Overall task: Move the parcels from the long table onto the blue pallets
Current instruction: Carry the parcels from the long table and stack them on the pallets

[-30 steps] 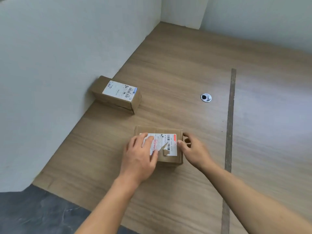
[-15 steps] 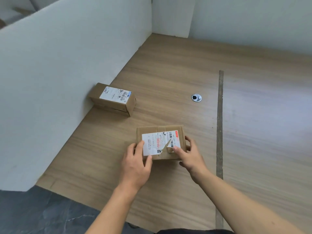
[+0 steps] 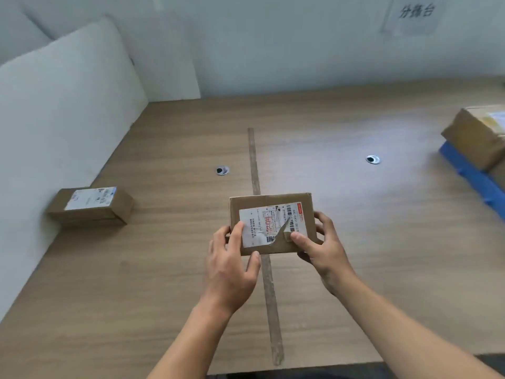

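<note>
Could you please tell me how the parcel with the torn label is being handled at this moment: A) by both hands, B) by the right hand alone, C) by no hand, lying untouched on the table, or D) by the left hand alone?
A: the left hand grips the near left corner of the parcel with the torn label, and the right hand grips its right end.

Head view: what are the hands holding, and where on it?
The labelled parcel: left hand on its near-left corner, right hand on its near-right corner.
</note>
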